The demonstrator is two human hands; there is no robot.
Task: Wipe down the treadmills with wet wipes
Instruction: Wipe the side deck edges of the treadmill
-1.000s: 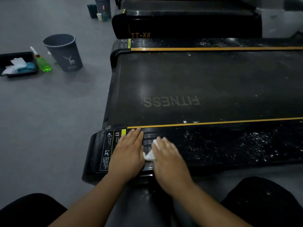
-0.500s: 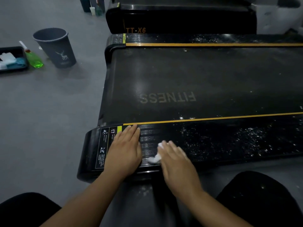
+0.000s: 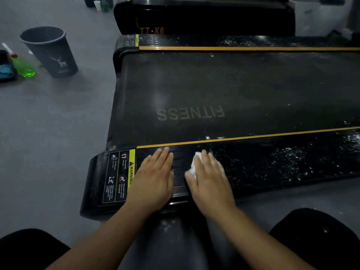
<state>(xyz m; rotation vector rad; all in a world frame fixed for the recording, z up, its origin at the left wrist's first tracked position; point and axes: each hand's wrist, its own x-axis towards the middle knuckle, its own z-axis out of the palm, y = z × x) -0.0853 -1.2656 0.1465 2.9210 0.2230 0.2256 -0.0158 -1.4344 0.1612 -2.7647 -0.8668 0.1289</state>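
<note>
I am laying both hands on the near side rail of the treadmill, close to its rear end. My left hand is lying flat on the ribbed surface of that rail, fingers straight and together, holding nothing; its heel is reaching the treadmill's near edge. My right hand is lying just beside it, further along the treadmill, fingers likewise straight, and it is pressing the wet wipe down onto the rail. The wipe is bunched under the palm and forefinger, with white folds showing at the thumb side; how much of it lies beneath the hand I cannot tell. The two hands are lying apart, with a narrow strip of rail showing between them. A warning label with a yellow band is sitting at the treadmill's rear corner, partly covered by my left hand. White specks are lying scattered over the rail beyond my right hand, toward the treadmill's front. The belt is showing the word FITNESS, upside down from my position. A second treadmill is standing along the far side of the first. On the floor behind the treadmill's rear end, a grey bin is standing upright, and a green spray bottle is lying further out from the treadmill than the bin.
</note>
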